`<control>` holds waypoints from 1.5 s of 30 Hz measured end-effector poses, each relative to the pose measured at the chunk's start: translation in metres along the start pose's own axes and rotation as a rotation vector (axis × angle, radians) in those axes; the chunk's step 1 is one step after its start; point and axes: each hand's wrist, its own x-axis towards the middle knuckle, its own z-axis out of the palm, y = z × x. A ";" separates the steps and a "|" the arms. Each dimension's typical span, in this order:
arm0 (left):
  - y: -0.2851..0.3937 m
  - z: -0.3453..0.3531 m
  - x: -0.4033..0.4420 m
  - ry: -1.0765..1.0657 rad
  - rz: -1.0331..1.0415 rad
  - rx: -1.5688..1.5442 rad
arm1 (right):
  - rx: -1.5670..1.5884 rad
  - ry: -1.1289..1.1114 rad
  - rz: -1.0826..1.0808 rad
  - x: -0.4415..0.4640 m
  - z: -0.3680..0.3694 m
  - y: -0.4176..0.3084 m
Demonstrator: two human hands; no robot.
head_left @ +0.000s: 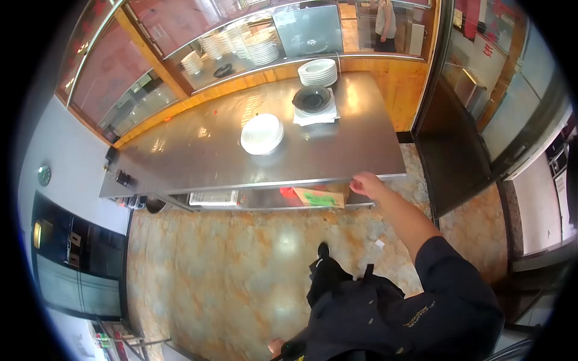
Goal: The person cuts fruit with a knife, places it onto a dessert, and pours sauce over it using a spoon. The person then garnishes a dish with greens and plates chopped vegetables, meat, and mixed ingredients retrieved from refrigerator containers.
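Observation:
My right hand is at the front edge of the steel table, near its right end, with fingers curled at the edge; whether they grip it is too small to tell. Low in the view, my left hand hangs beside my dark clothing, mostly hidden, its fingers unclear. A stack of white bowls sits mid-table. To its right, a black bowl rests on square white plates. Behind that is a stack of white plates by the wooden ledge.
Under the table, a lower shelf holds a white crate and a cardboard box. Behind the glass stand more stacked dishes and a person. A dark-framed door is at the right.

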 end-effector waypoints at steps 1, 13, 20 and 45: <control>0.026 0.007 0.015 -0.017 -0.005 0.009 | 0.061 0.012 -0.036 0.038 0.040 -0.027; 0.431 0.102 0.211 -0.357 0.360 0.126 | 0.163 0.317 -0.063 0.419 0.147 -0.161; 0.626 0.184 0.143 -0.726 0.729 0.242 | 0.297 0.355 -0.191 0.393 0.134 -0.153; 0.409 0.535 -0.132 -1.306 1.732 1.808 | 1.486 0.927 -1.453 -0.608 0.073 0.410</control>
